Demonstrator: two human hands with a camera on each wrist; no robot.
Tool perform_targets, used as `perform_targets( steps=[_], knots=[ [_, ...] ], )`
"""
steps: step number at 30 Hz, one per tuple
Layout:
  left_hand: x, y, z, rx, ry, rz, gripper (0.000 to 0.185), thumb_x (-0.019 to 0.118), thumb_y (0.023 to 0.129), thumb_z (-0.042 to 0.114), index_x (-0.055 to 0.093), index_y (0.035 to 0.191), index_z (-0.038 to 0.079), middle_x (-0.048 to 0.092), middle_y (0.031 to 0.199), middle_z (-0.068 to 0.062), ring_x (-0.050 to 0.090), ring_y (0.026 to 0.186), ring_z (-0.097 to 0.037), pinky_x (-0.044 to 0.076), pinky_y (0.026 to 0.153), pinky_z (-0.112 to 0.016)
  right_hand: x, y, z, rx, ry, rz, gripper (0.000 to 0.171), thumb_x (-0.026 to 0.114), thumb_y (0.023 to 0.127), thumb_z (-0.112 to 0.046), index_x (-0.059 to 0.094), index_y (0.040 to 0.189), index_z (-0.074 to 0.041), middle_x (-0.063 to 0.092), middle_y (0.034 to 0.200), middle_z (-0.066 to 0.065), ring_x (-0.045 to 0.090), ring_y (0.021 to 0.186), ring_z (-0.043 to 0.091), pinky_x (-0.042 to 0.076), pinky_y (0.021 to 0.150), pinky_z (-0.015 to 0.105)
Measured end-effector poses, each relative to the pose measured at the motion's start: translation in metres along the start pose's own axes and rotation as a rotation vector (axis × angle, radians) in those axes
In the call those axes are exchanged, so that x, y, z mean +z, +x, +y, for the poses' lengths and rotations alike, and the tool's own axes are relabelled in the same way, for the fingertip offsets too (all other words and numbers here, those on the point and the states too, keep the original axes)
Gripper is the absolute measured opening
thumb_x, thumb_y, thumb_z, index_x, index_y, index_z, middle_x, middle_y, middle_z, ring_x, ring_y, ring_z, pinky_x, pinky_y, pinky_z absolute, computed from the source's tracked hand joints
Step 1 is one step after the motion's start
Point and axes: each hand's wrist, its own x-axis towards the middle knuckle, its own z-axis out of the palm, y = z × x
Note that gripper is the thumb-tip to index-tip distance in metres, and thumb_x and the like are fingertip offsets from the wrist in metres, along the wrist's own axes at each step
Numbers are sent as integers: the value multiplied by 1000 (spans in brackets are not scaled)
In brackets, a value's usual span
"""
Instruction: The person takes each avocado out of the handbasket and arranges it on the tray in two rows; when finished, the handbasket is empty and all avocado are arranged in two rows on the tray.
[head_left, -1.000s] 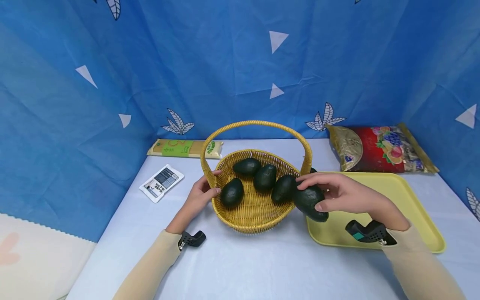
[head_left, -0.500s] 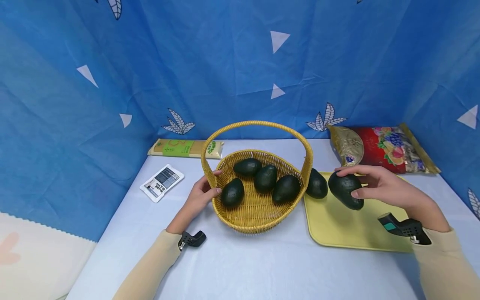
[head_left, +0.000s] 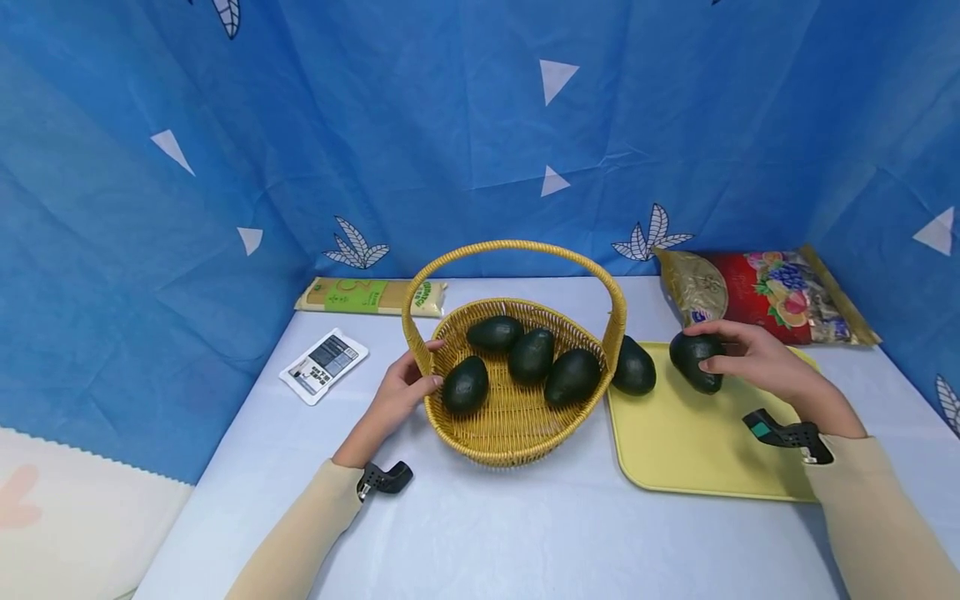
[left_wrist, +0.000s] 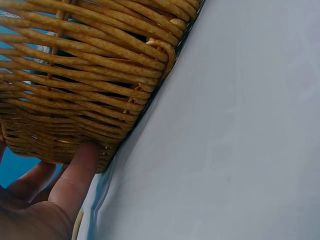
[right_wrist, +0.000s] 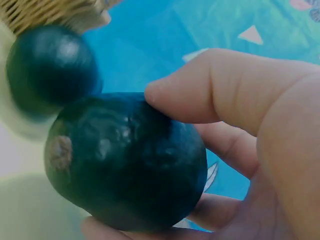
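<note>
My right hand (head_left: pixel 757 367) grips a dark green avocado (head_left: pixel 697 362) over the yellow tray (head_left: pixel 705 458). In the right wrist view, my thumb lies on one side of this avocado (right_wrist: pixel 130 165) and my fingers on the other; its stem scar faces left. Another avocado (head_left: pixel 634 368) rests at the tray's left end, against the wicker basket (head_left: pixel 502 454). Inside the basket several avocados (head_left: pixel 530 357) lie toward the back and sides. My left hand (head_left: pixel 397 396) holds the basket's left side by the handle's foot; one digit presses on the woven wall (left_wrist: pixel 75 115) in the left wrist view.
The basket's tall arched handle (head_left: pixel 517 246) stands upright over it. A pack of noodles (head_left: pixel 371 297) lies at the back left, with a white pouch (head_left: pixel 324 367) nearer. A red and gold bag (head_left: pixel 765 298) lies behind the tray, before the blue cloth backdrop (head_left: pixel 465 150).
My right hand has carried the avocado from the basket's right rim rightward over the tray, then slightly farther back. The avocado at the tray's left end came into view. My left hand stayed put.
</note>
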Motion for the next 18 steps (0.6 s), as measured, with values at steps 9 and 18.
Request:
perform_targets(
  steps=[9, 18],
  knots=[
    [1, 1, -1, 11, 4, 13, 57, 62, 91, 2, 50, 147, 4, 58, 136, -30, 61, 109, -12, 50, 91, -18, 6, 7, 11, 72, 6, -4, 52, 67, 95, -12, 50, 142, 2, 42, 149, 32, 47, 127, 51, 53, 77, 17],
    [1, 1, -1, 8, 5, 16, 57, 62, 91, 4, 50, 147, 4, 58, 137, -30, 61, 110, -13, 50, 92, -19, 6, 8, 16, 61, -21, 21, 52, 67, 93, -9, 51, 141, 1, 45, 146, 33, 46, 124, 49, 52, 76, 18]
  ],
)
